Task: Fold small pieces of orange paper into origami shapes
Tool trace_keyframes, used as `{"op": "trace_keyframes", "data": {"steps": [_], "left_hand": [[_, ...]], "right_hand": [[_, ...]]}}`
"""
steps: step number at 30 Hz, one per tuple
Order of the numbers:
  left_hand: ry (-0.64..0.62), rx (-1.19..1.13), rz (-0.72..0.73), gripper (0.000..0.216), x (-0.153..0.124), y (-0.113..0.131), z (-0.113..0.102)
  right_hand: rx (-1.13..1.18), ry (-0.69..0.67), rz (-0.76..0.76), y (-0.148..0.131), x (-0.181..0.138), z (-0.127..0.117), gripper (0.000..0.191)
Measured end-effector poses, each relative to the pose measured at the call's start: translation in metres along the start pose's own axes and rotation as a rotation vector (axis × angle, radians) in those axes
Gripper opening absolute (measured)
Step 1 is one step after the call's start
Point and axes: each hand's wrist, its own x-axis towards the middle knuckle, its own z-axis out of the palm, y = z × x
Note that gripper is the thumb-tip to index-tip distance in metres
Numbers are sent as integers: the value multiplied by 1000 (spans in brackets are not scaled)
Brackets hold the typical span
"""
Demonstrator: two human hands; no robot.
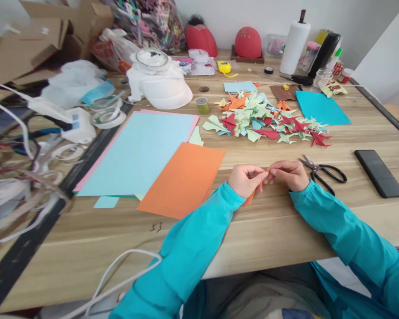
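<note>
Both hands meet over the wooden table, fingertips pinching a small piece of folded orange paper [249,200]. My left hand [248,180] is closed on its left side, and my right hand [291,174] is closed on its upper right end. The fingers hide most of the piece. Left of my left hand lie sheets of orange paper [182,181], beside a stack topped by light blue paper [142,150]. Beyond the hands spreads a pile of folded paper shapes [259,117] in pale green, red, orange and blue. Black-handled scissors [321,170] rest open just right of my right hand.
A black phone [380,173] lies at the right. Bright blue paper [322,107] is behind the pile, and a thread spool [202,105] stands left of it. White cables and tape rolls [108,117] clutter the left. A white cord [129,252] loops near the front edge.
</note>
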Motion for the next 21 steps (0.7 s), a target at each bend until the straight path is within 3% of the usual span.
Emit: {"op": "trace_keyframes", "data": {"steps": [6, 12, 15, 21], "left_hand": [[8, 32, 22, 14, 0, 0, 0], [-21, 153, 93, 15, -2, 0, -2], [-45, 266, 222, 17, -1, 0, -6], [50, 612, 586, 15, 5, -4, -18]], "right_hand": [[59, 16, -18, 5, 0, -1, 18], [-31, 30, -41, -6, 0, 2, 18], [-64, 49, -78, -7, 0, 2, 17], [-159, 63, -197, -3, 0, 1, 13]]}}
